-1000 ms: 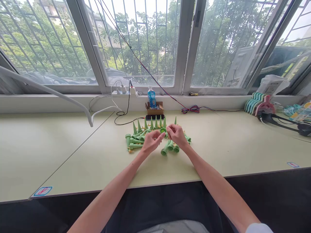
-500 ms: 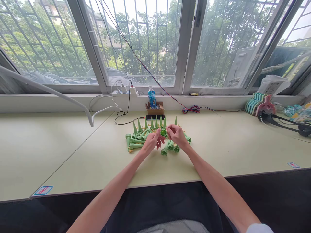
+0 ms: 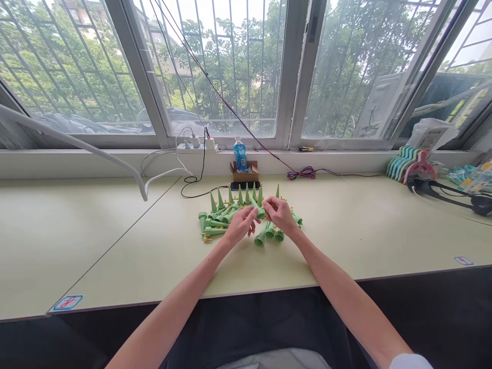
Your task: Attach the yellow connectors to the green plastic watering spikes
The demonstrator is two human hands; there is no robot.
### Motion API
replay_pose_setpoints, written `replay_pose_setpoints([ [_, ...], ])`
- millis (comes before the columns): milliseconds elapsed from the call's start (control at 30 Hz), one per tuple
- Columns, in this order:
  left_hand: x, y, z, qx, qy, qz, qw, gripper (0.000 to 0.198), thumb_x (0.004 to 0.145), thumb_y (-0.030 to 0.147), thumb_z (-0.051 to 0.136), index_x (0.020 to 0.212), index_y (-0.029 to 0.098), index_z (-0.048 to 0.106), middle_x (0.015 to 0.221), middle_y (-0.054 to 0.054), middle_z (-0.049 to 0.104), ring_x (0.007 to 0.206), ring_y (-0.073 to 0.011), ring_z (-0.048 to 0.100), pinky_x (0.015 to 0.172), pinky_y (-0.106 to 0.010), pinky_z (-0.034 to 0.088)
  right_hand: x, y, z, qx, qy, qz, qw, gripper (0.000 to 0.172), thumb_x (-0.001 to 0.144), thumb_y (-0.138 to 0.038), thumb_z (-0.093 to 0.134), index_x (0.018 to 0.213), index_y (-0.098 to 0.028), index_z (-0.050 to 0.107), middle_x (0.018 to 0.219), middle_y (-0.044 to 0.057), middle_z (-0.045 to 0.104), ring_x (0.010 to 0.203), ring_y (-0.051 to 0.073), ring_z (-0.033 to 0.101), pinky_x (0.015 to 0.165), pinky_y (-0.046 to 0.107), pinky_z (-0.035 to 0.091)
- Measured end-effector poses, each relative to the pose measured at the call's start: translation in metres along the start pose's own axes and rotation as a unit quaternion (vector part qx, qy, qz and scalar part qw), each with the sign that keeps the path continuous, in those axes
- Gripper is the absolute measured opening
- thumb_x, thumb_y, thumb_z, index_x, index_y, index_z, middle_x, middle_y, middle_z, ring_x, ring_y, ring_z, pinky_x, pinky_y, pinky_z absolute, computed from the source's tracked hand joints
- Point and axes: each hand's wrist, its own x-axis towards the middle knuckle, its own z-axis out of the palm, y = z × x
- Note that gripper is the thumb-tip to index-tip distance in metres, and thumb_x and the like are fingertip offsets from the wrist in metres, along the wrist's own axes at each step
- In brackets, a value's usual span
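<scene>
A green plastic plant-watering spike (image 3: 260, 212) is held above the table between my two hands, its wide end tipped toward me. My left hand (image 3: 242, 224) grips its side with thumb and fingers, the lower fingers loosely curled. On the other side my right hand (image 3: 281, 213) is closed in a pinch at a small yellow valve on the spike, mostly hidden by the fingertips. Beneath and around my hands lie several more green spikes with yellow valves, among them a spike (image 3: 260, 240) with its open end facing me. Behind them several stand point up, such as one spike (image 3: 213, 202).
Behind the spikes lie a dark phone (image 3: 245, 185) and a small cardboard box (image 3: 245, 177) with a blue-labelled bottle (image 3: 240, 155). A coiled cable (image 3: 302, 173) rests near the wall. A white bent arm (image 3: 111, 146) reaches in from the left; clothes hangers (image 3: 407, 163) are at right.
The held spike has tilted: its round opening faced me before, and now its side and tapering body show. Both hands have stayed in nearly the same place.
</scene>
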Motion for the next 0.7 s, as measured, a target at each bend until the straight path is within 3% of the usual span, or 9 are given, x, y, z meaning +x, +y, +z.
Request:
replay_pose_setpoints([
  [300,-0.001,-0.003,0.000,0.048,0.019,0.033,0.998,0.036,0.085,0.048,0.055,0.106,0.018,0.058,0.095,-0.006,0.062,0.050,-0.0071,0.055,0.034,-0.017,0.041,0.001,-0.001,0.000,-0.024,0.003,0.015,1.000,0.031,0.086,-0.048,0.051,0.072,-0.020,0.053,0.050,-0.003,0.047,0.042,0.012,0.044,0.045,0.025,0.038],
  [467,0.000,-0.008,0.000,0.082,0.029,0.090,0.992,0.034,0.084,0.039,0.057,0.114,0.022,0.058,0.110,-0.008,0.058,0.057,-0.0074,0.055,0.041,-0.018,0.046,0.001,0.001,0.001,-0.057,0.006,0.012,0.998,0.030,0.086,-0.046,0.051,0.070,-0.020,0.054,0.050,-0.003,0.048,0.044,0.012,0.045,0.045,0.025,0.037],
  [700,0.002,-0.015,0.000,0.138,0.049,0.127,0.981,0.027,0.087,0.035,0.054,0.110,0.023,0.060,0.103,-0.008,0.051,0.064,-0.0095,0.055,0.042,-0.018,0.046,0.001,0.003,0.001,-0.072,0.007,0.014,0.997,0.031,0.086,-0.045,0.051,0.069,-0.020,0.053,0.049,-0.003,0.048,0.044,0.012,0.044,0.046,0.025,0.038],
])
